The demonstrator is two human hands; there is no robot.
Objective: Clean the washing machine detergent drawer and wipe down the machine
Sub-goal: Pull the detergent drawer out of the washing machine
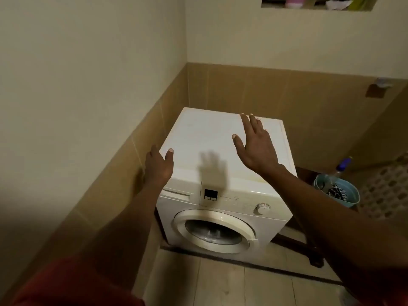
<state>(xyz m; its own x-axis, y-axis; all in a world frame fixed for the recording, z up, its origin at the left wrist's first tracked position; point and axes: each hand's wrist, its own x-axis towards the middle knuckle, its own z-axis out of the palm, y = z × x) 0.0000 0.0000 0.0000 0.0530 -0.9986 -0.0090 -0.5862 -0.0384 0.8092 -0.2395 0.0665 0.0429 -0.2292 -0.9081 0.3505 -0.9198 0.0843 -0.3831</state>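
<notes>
A white front-loading washing machine (205, 138) stands in the corner of a tiled room. Its detergent drawer (176, 194) sits shut at the top left of the front panel, beside a small dark display (210, 194) and a round dial (262, 208). The round door (215, 234) below is closed. My left hand (158, 166) is at the machine's front left top corner, thumb over the top edge and fingers down the left side. My right hand (256, 144) hovers over the right part of the top, fingers straight and spread, casting a shadow. Both hands hold nothing.
A teal bucket (351, 196) with a dark patterned cloth inside stands right of the machine, a blue-capped bottle (343, 165) behind it. The left wall is close to the machine. A recessed shelf (318, 3) with items sits high on the back wall. Pale floor tiles lie in front.
</notes>
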